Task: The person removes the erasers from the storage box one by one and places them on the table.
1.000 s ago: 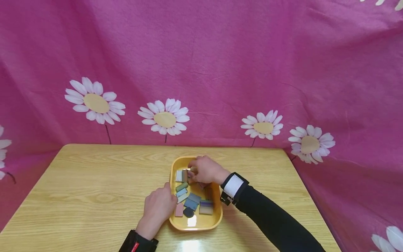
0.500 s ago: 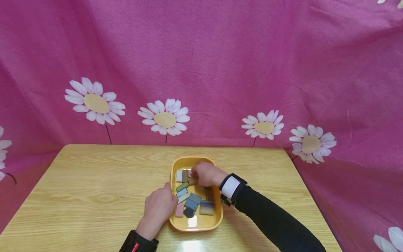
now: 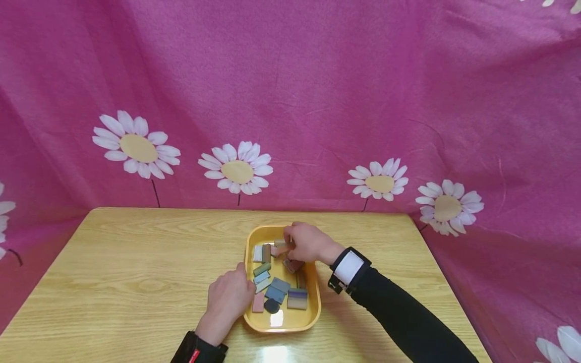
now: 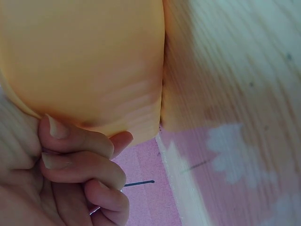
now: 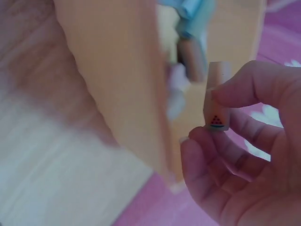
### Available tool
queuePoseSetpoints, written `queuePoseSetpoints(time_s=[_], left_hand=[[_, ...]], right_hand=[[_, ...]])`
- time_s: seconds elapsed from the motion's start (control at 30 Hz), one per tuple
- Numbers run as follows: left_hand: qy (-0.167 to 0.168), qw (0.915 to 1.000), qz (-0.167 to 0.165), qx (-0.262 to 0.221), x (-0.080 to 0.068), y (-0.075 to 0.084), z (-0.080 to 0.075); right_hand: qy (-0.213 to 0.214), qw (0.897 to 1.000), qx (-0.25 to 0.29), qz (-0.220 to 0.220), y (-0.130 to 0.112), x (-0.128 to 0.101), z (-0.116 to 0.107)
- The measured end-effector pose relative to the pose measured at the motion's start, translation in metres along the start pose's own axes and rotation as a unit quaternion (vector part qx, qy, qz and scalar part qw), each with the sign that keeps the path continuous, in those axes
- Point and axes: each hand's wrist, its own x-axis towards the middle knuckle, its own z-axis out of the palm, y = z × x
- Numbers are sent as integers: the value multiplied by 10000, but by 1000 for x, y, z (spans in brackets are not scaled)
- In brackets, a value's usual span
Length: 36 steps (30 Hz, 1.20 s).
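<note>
- Right hand (image 3: 308, 243) sits just right of centre in the head view, above the far end of the yellow tray (image 3: 313, 307), with its black sleeve (image 3: 404, 322) running in from the lower right and a white cuff at the wrist.
- Its thumb and fingers (image 5: 254, 92) are curled and pinch a small tan block (image 5: 215, 101); the right wrist view shows this block upright, with a tiny watermelon picture on its lower end.
- Left hand (image 3: 229, 297) lies at the lower centre of the head view, against the tray's left rim.
- Seen from the left wrist, its fingers (image 4: 80, 155) are curled round the tray's edge, holding the tray.
- Other small coloured blocks (image 3: 277, 290) lie loose inside the tray, on the wooden table (image 3: 136, 272).
- Pink cloth with daisies (image 3: 236, 171) fills the upper part of the frame.
</note>
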Motion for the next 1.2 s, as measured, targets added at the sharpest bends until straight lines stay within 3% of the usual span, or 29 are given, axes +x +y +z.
queuePoseSetpoints(time_s=[0.17, 0.3, 0.53, 0.7, 0.97, 1.2], left_hand=[[30, 10000, 53, -28, 1, 1, -1], [1, 10000, 56, -66, 1, 1, -1], [-81, 9999, -41, -46, 0, 1, 0], [-96, 9999, -39, -37, 1, 1, -1], [-99, 9999, -27, -41, 1, -1, -1], [54, 9999, 113, -51, 0, -1, 0]], right_hand=[[650, 9973, 326, -108, 29, -14, -16], [875, 9943, 616, -28, 62, -31, -18], [662, 9944, 605, 567, 118, -64, -2], [384, 9902, 546, 1228, 143, -83, 15], [9, 9857, 494, 1611, 150, -93, 29], [57, 9875, 253, 1558, 138, -87, 8]])
